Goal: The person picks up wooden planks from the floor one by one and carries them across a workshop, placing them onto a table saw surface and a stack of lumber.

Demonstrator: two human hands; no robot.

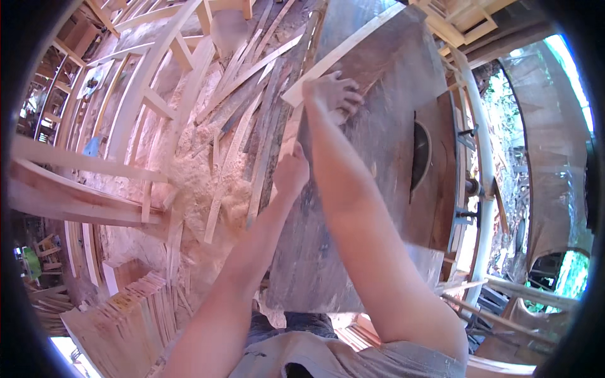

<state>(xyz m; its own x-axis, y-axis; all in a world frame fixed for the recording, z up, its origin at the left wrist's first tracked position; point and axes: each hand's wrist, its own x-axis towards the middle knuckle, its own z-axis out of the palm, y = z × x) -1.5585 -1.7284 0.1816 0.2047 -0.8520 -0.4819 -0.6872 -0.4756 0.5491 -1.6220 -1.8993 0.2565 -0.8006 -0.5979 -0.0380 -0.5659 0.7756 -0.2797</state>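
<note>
My left hand (291, 172) is closed at the left edge of a dark, worn work table (307, 255). It grips a pale wooden piece (289, 130) that runs up from the fist along that edge. Farther up, my right hand (334, 97) is bent to the right over the tabletop, fingers apart and slightly blurred. Its wrist is beside the near end of a long pale wooden strip (350, 47), which lies slantwise across the table's far part. Whether the wrist touches the strip is unclear. What lies under the right palm is hidden.
A half-round dark opening (419, 156) is set in the table's right side. Sawdust (189, 165) and loose wooden offcuts (236, 108) cover the floor at left. Wooden frames (137, 99) stand beyond them. Stacked boards (127, 316) are at lower left, and a pale pole (484, 189) is at right.
</note>
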